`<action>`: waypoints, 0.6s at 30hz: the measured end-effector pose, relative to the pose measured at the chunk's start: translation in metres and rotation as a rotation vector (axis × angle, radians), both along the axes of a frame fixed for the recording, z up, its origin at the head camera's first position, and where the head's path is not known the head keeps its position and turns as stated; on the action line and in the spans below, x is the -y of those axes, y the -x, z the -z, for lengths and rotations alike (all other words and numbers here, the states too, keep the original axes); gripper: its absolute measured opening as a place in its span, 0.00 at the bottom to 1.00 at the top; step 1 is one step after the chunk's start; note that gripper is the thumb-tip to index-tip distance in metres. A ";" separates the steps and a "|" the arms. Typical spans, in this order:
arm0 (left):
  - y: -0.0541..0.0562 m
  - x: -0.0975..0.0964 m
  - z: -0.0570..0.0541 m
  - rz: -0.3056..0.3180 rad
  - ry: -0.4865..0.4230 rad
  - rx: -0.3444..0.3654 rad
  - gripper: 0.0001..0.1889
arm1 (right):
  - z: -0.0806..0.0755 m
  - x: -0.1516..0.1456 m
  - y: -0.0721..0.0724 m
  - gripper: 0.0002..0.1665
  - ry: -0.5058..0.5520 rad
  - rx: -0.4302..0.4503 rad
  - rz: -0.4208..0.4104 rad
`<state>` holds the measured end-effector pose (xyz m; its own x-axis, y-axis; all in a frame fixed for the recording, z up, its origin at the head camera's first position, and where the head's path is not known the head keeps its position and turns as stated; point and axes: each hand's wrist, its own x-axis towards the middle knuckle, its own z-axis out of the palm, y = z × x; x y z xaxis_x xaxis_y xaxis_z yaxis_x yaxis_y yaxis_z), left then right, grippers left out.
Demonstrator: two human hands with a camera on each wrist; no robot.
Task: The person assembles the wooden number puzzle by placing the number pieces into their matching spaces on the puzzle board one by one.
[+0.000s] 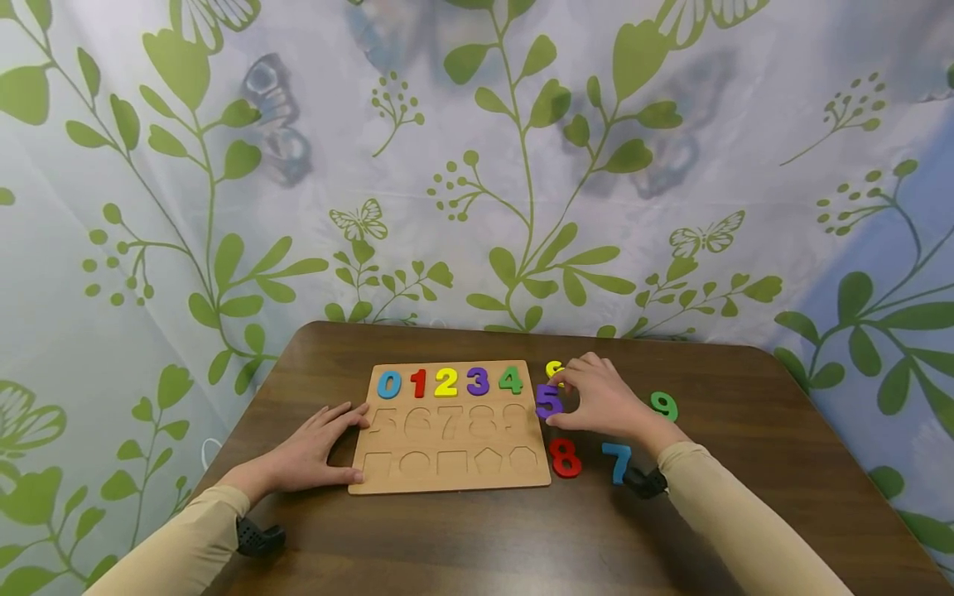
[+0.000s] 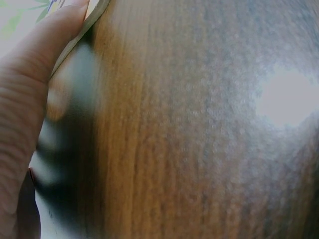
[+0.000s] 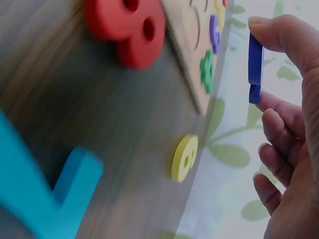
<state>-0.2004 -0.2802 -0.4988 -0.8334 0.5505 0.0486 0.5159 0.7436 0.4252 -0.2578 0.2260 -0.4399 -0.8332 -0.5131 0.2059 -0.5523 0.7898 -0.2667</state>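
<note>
The right wrist view shows the yellow 6 (image 3: 185,158) whole on the counter (image 1: 462,538), while from the head it peeks out partly hidden behind the right hand (image 1: 599,401). That wrist view also catches the purple 5 (image 1: 549,401) edge-on, pinched between thumb and fingertip; from the head its face shows, at the right edge of the wooden number board (image 1: 402,483). Well apart from the 5, the left hand (image 1: 316,447) lies with fingers extended, its thumb touching the board's left side.

Digit 8 (image 1: 566,457) R of bd (image 1: 462,444) on tbl (image 1: 447,546), 7 (image 1: 622,465) farther R.
</note>
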 end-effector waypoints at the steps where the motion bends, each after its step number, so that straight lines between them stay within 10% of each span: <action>1: 0.000 0.000 0.000 -0.001 0.002 0.000 0.43 | -0.001 0.004 0.000 0.29 0.001 -0.005 -0.012; 18: 0.000 0.000 -0.001 -0.014 0.011 0.020 0.43 | 0.003 0.081 0.006 0.30 -0.027 -0.027 -0.175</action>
<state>-0.2002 -0.2798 -0.4976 -0.8420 0.5389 0.0258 0.4967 0.7555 0.4272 -0.2635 0.1446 -0.4429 -0.7252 -0.6556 0.2105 -0.6885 0.6878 -0.2299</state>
